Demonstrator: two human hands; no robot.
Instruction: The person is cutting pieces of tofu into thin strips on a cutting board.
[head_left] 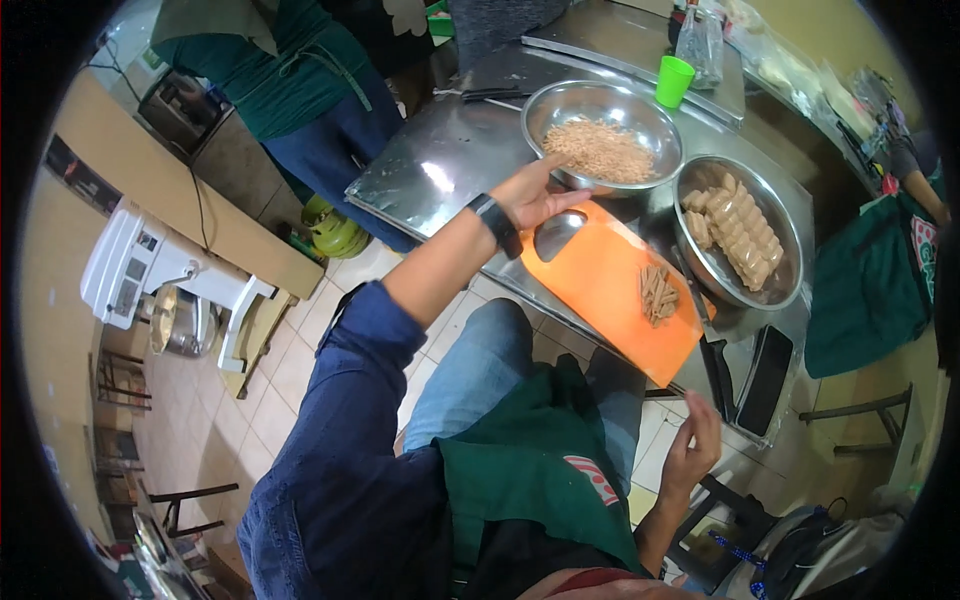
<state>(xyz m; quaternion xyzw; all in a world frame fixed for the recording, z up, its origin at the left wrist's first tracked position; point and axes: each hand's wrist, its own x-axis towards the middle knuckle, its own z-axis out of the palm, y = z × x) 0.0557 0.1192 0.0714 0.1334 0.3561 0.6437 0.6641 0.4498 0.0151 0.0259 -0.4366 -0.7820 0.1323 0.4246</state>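
My left hand [540, 195] reaches to the near left side of a steel bowl [672, 165] and touches it, thumb and fingers apart. Inside this bowl lies a heap of small light-brown cut pieces [600, 148]. My right hand [693, 445] is raised by the table's near edge, its fingers loosely bent, with nothing visible in it. Between my hands is an orange cutting board [600, 275] bearing a small pile of brown strips [658, 297]. A knife with a black handle [717, 380] lies along the board's right side. A dark, rounded thing [560, 235] rests on the board's far left corner.
Right of the board, a second steel bowl [797, 255] holds plastic-wrapped brown blocks [740, 235]. Nearby lies a black rectangular object [766, 372]. A green cup [674, 82] stands behind the bowls on the metal table [420, 170]. Another person [300, 90] stands at the left; a white mixer [170, 270] is farther left.
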